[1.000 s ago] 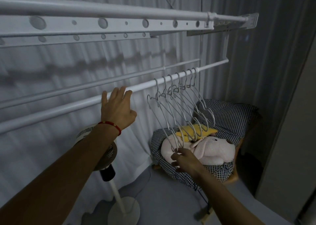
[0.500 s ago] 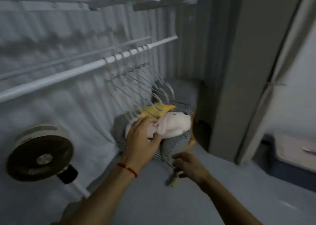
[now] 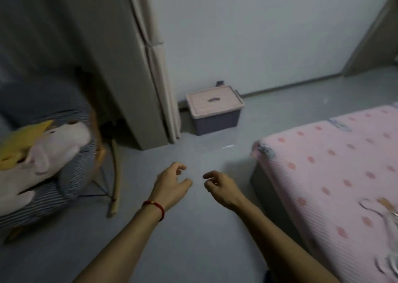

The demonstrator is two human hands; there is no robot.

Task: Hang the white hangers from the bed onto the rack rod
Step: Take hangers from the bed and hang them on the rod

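My left hand (image 3: 171, 183), with a red cord on its wrist, hangs over the grey floor with fingers loosely curled and nothing in it. My right hand (image 3: 220, 188) is beside it, also empty with curled fingers. The bed (image 3: 323, 164), covered in a pink dotted sheet, fills the right side. White hangers (image 3: 387, 218) lie blurred on the bed at the far right edge, well to the right of both hands. The rack rod is out of view.
A rocking chair (image 3: 71, 175) with a checked cushion holds a pink plush toy (image 3: 43, 158) and a yellow one at left. A grey cabinet (image 3: 120, 67) stands behind it. A lidded storage box (image 3: 214, 110) sits on the floor by the wall.
The view has swung right from the rack and its hung hangers to the floor and bed. Both hands have dropped away from the rod and hangers and are empty.
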